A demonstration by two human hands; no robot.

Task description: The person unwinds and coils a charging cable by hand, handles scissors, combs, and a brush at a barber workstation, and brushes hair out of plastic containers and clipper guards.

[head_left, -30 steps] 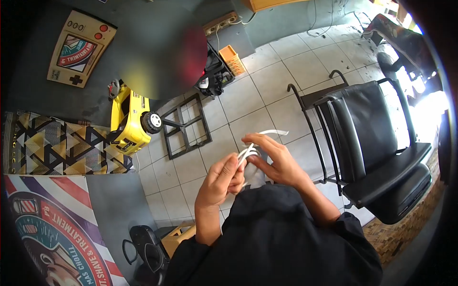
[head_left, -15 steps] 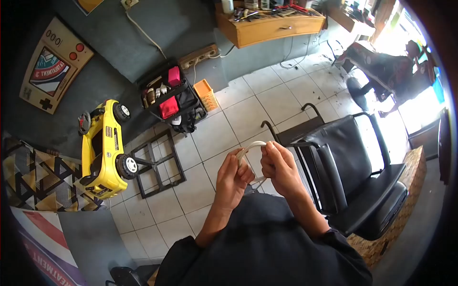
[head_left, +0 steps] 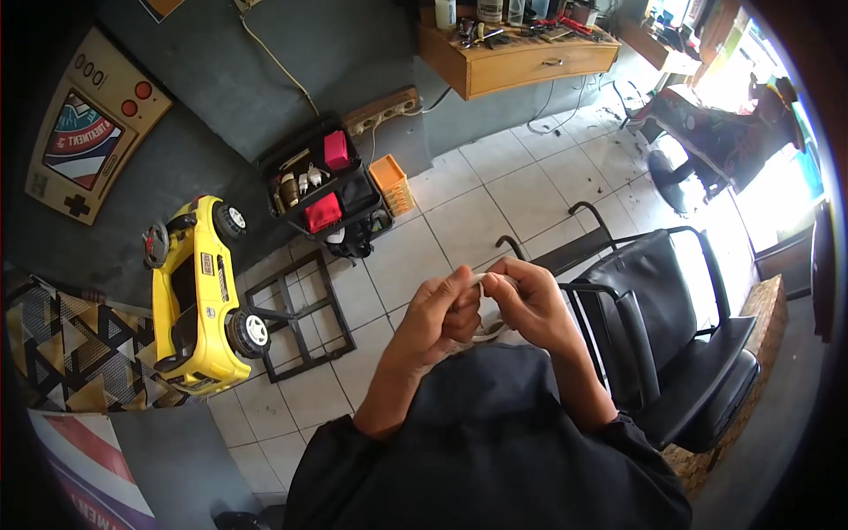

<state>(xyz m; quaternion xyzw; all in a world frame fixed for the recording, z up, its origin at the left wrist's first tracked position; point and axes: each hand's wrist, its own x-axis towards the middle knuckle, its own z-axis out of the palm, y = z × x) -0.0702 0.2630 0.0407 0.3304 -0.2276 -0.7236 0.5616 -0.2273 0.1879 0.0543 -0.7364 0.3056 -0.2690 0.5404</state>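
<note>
A looped white cable is in my two hands, held close in front of my dark shirt. My left hand is closed on it, thumb on top and fingers curled under. Facing it, my right hand pinches the same cable between thumb and fingers. The thumbs nearly meet at the top of the loop. Most of the cable is hidden behind my fingers, and its ends cannot be made out.
A black padded chair stands at the right. Left of me are a yellow toy car and a black metal frame. An open tool bag, an orange basket and a wooden drawer shelf lie ahead.
My hands have come together, and the wide cable arc that showed between them is now mostly covered by my fingers. The whole view has shifted slightly.
</note>
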